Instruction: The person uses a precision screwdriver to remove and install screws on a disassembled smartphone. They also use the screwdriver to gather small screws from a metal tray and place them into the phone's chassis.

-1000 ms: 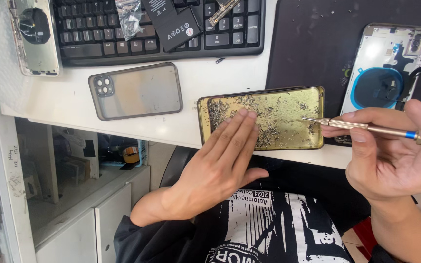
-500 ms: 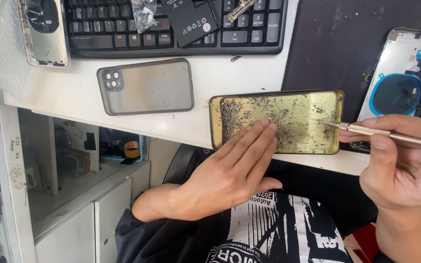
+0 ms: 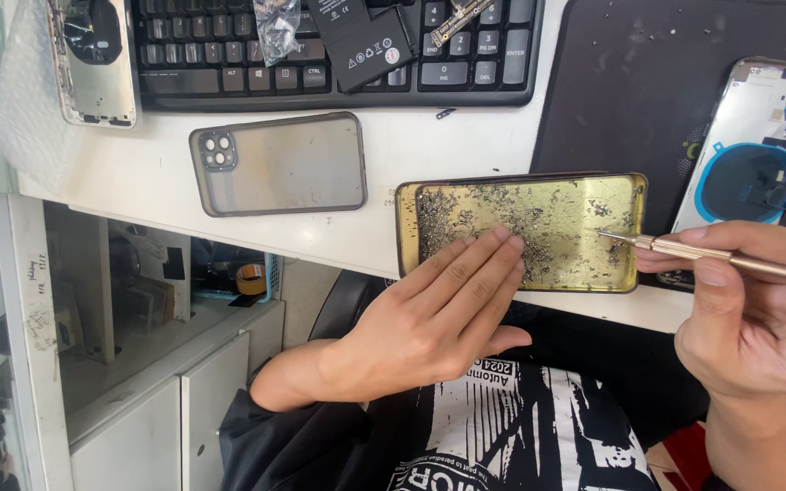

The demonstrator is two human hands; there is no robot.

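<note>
A gold tray-like phone back strewn with tiny dark screws lies at the white desk's front edge. My left hand rests flat, its fingertips on the tray's lower left part among the screws. My right hand grips a slim gold screwdriver with a blue end; its tip touches the tray's right side.
A grey phone case lies left of the tray. A black keyboard at the back carries a battery and a small bag. An opened phone body sits far left, another on the dark mat at right.
The view has drifted so everything sits lower and further right in frame. Both hands stay on the tray, with the screwdriver tip still at its right side.
</note>
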